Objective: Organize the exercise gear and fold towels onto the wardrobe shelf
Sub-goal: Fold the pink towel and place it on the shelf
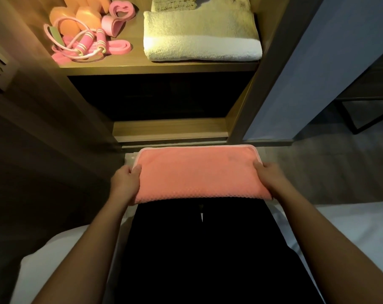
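Measured from the wardrobe shelf point(160, 68), towels number three: one pink towel point(199, 174) below and in front of the shelf, one white towel point(199, 38) on its right half, and one darker folded towel point(175, 3) behind that. On the shelf's left half sit one jump rope point(85, 43) with two handles, at least three pink resistance bands point(118, 13), and two orange dumbbells point(76, 18). Two hands appear below the shelf: left hand point(123, 185), right hand point(269, 176).
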Demonstrator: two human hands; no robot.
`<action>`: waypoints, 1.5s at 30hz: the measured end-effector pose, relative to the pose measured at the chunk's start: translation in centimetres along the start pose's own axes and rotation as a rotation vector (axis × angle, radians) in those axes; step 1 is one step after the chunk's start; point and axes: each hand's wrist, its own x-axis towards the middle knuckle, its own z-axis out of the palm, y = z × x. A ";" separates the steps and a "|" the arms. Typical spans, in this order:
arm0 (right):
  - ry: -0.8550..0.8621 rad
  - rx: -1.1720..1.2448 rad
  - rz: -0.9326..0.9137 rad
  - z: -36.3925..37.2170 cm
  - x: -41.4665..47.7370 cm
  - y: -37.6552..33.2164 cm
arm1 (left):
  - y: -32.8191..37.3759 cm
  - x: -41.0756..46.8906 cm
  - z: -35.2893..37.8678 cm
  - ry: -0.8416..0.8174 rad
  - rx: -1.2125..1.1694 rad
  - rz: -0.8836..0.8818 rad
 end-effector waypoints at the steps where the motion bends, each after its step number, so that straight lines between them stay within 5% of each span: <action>1: -0.047 0.046 0.050 -0.1 -0.3 0.3 | -0.2 -0.3 -0.1 -0.050 -0.037 -0.072; 5: -0.122 0.041 0.112 -0.7 -0.9 0.8 | 0.1 -1.7 -1.0 -0.263 -0.197 -0.249; 9: 0.074 -0.080 -0.138 1.1 -1.4 0.0 | 1.4 -2.5 0.4 -0.068 0.011 0.012; 13: 0.260 0.002 -0.245 -0.1 -1.1 -0.1 | 1.0 -1.7 -0.8 0.047 -0.060 0.096; 23: 0.177 -0.052 -0.236 -0.1 -1.5 1.4 | -0.8 -3.0 -1.9 0.095 0.099 0.204; 29: 0.085 -0.040 -0.171 -0.2 -2.4 4.1 | -4.4 -4.5 0.0 0.018 0.021 0.071; 37: -0.222 0.180 0.077 -1.0 -0.6 1.2 | -0.5 -2.8 -1.6 -0.369 -0.311 -0.252; 41: -0.135 0.192 0.081 0.1 0.5 -0.2 | 1.7 -1.8 0.0 -0.242 -0.229 -0.246; 45: 0.083 0.106 -0.110 0.0 1.2 -0.1 | 0.7 -0.8 0.5 0.086 -0.234 -0.059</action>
